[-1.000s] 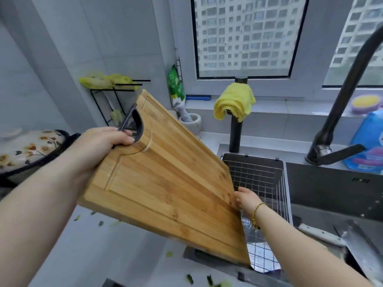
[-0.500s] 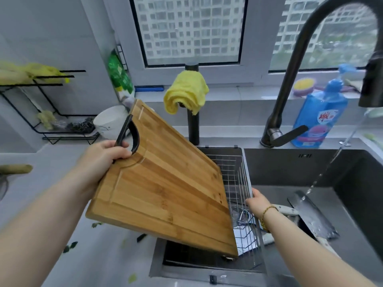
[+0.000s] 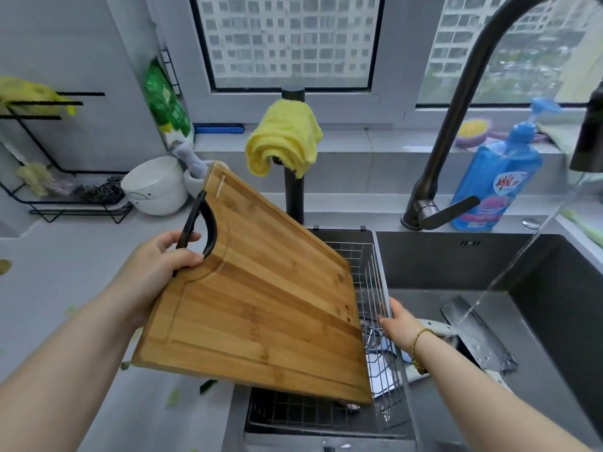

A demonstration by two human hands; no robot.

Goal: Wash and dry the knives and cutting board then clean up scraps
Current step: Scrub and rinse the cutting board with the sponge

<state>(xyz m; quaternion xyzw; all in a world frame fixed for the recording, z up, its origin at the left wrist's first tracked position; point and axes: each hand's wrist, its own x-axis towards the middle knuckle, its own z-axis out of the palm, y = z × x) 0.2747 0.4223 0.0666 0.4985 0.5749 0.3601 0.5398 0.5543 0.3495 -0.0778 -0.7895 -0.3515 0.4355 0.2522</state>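
Hands at a kitchen sink, seen from a head camera looking down. The left hand (image 3: pixel 160 265), at 9 o'clock, has its fingers wrapped around the black handle of a cutting board (image 3: pixel 261 305) and holds the board in the air, tilted. The board's high corner points to 11 o'clock. Its low corner, at 5 o'clock, hangs just above a wire basket (image 3: pixel 375 265) seated in the left part of the dark sink (image 3: pixel 554 288). The board's right edge runs close to the basket's right rim.

The right hand (image 3: pixel 399 324), at 4 o'clock, lies on that rim with its thumb along the metal. Its fingers reach inside the basket, and whether they close on the wire cannot be told.

At 3 o'clock the sink basin is open. A cleaver (image 3: pixel 479 337) lies flat on its floor, under a thin stream of water from the black faucet (image 3: pixel 456 125).

At 8 o'clock the grey table (image 3: pixel 65 272) is wide and bare, apart from a few green scraps (image 3: pixel 208 385) near the sink's edge.

The board is golden-brown bamboo in long strips. It has a groove around its face, a curved cut-out at the handle and small dark marks near its right edge.
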